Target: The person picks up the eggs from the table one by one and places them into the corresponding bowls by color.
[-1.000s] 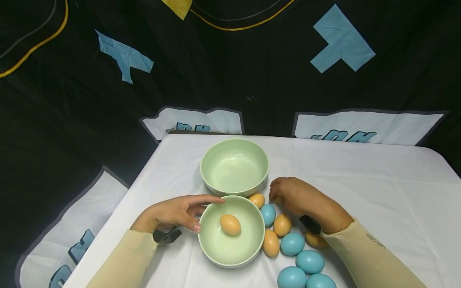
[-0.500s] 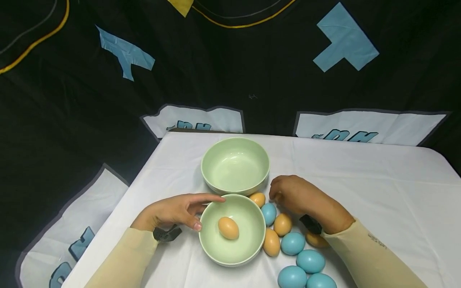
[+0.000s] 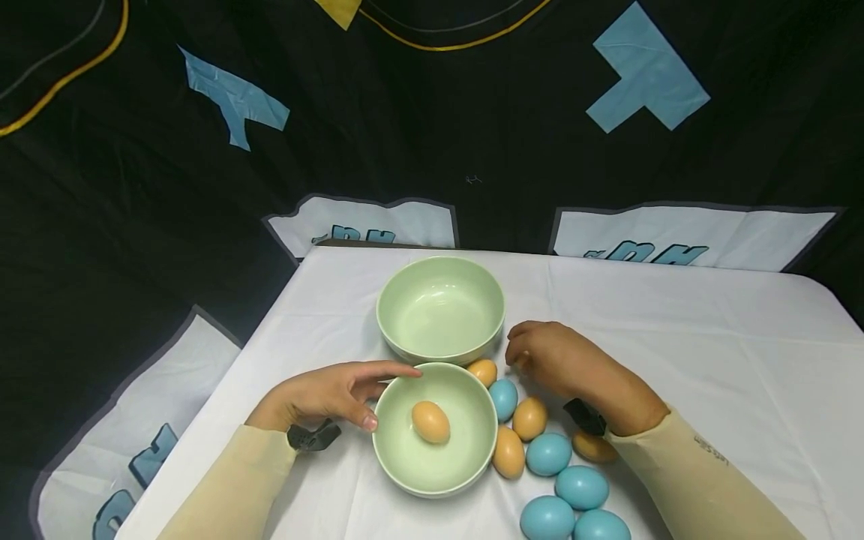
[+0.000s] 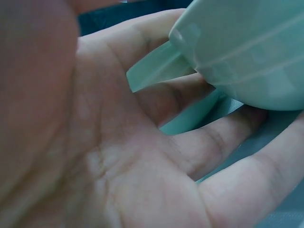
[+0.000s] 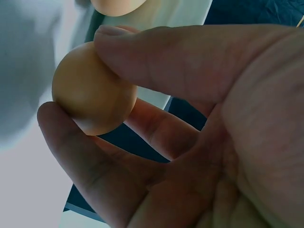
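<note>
My left hand [image 3: 331,394] rests against the left side of the smaller green bowl [image 3: 435,476], its index fingertip at the rim and its thumb by the outer wall. In the left wrist view, loosely extended fingers [image 4: 209,145] lie along the bowl's outside. One brown egg [image 3: 430,421] lies inside this bowl. My right hand [image 3: 556,360] pinches another brown egg [image 5: 90,90] between thumb and fingers, seen in the right wrist view; in the head view the hand hides that egg. Below the hand, brown and blue eggs [image 3: 548,454] lie on the white cloth.
A larger green bowl [image 3: 442,309] stands just behind the smaller one. A brown egg [image 3: 483,371] sits by both bowls, and several blue eggs [image 3: 582,487] lie near the table's front. White cloth [image 3: 729,360] spreads to the right; a black curtain [image 3: 432,127] hangs behind.
The brown egg in the smaller bowl has rocked slightly left and back. My right hand has risen a little away from the eggs. My left hand stays at the bowl.
</note>
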Demonstrator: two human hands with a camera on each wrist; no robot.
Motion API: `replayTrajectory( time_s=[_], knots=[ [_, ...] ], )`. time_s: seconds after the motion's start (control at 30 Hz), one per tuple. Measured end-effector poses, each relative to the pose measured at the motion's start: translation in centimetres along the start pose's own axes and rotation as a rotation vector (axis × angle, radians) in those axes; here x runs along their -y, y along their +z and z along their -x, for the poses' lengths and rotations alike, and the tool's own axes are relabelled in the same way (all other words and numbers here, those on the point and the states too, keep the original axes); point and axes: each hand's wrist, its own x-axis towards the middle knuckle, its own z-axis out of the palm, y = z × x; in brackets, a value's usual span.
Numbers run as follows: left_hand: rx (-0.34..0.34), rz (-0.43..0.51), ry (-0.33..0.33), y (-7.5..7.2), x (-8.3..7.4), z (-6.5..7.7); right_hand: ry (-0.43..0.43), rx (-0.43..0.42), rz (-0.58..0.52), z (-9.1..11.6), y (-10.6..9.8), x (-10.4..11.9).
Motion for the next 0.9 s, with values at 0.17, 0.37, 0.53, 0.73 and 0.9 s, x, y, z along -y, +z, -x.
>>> replayTrajectory(
  time_s=[0.17,0.37,0.53,0.73,0.9],
  knots=[
    [-0.011,-0.009,0.001,-0.1,0.0,-0.1,0.009,0.001,0.004,0.1,-0.3,0.1],
    [0.003,0.01,0.013,0.0,-0.1,-0.2,-0.005,-0.038,0.016,0.5,-0.6,0.2],
    [0.003,0.007,0.021,0.1,-0.2,-0.3,-0.033,-0.099,0.026,1.0,-1.0,0.5],
    [-0.001,0.011,0.026,0.1,-0.2,-0.3,-0.093,-0.196,0.003,1.6,-1.8,1.7],
    [-0.018,0.006,0.014,0.2,-0.4,-0.2,-0.147,-0.266,0.012,2.2,-2.4,3.7]
  ],
)
